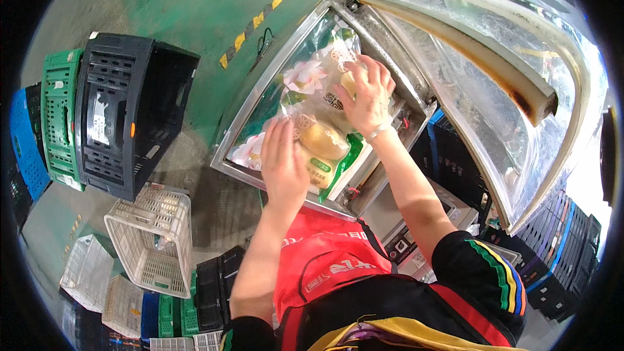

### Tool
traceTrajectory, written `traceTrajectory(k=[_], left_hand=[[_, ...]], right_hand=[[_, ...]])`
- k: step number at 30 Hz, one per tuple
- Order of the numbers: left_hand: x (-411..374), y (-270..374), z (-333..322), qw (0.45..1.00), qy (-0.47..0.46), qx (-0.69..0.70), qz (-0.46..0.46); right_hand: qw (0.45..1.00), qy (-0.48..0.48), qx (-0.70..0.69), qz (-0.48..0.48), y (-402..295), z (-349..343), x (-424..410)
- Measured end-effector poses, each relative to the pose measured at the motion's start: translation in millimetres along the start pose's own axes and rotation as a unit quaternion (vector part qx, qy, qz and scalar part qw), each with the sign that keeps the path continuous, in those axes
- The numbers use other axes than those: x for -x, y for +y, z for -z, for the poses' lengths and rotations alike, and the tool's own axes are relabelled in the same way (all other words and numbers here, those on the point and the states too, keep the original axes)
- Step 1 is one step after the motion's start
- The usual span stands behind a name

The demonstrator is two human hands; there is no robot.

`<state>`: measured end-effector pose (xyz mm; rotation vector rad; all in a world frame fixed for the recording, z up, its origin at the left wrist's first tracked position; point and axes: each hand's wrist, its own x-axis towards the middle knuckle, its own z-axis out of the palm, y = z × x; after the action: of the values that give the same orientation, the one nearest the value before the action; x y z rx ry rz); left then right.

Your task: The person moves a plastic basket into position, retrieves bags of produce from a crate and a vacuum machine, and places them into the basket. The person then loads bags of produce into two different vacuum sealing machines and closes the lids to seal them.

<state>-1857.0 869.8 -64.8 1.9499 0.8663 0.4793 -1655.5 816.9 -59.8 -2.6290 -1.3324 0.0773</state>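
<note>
A vacuum chamber sealing machine (273, 87) stands before me with its clear domed lid (468, 58) raised. In its chamber lie clear printed plastic bags with lotus root pieces; one lotus root piece (324, 141) shows at the near side, beside a bag with a green edge (319, 168). My left hand (284, 156) lies on the near left bag, its fingers together and stretched out. My right hand (368, 92) rests with spread, bent fingers on the far right bag, over another pale root piece (349, 83). Whether either hand grips the plastic cannot be told.
Black (109, 117) and green (61, 117) plastic crates stand on the floor at left. A white basket (183, 243) and several more crates are at lower left. Stacked dark crates (560, 253) stand at right. The open lid reaches far over the right side.
</note>
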Motion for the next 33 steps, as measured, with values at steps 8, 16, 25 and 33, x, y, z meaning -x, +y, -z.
traceTrajectory(k=[8, 16, 25, 33], left_hand=[[-51, -33, -28, 0.963, -0.129, -0.203, -0.124], [-50, -35, -28, 0.965, -0.13, -0.189, -0.123], [-55, -37, -25, 0.968, -0.122, -0.193, -0.105], [-52, -47, -21, 0.986, -0.099, -0.098, -0.087]], right_hand=[[0.991, -0.131, -0.019, -0.021, 44, -14, 16], [0.991, -0.133, 0.003, 0.017, 47, -13, 14], [0.99, -0.046, -0.056, 0.12, 18, 1, -37], [0.951, -0.056, -0.066, 0.296, -4, -31, -71]])
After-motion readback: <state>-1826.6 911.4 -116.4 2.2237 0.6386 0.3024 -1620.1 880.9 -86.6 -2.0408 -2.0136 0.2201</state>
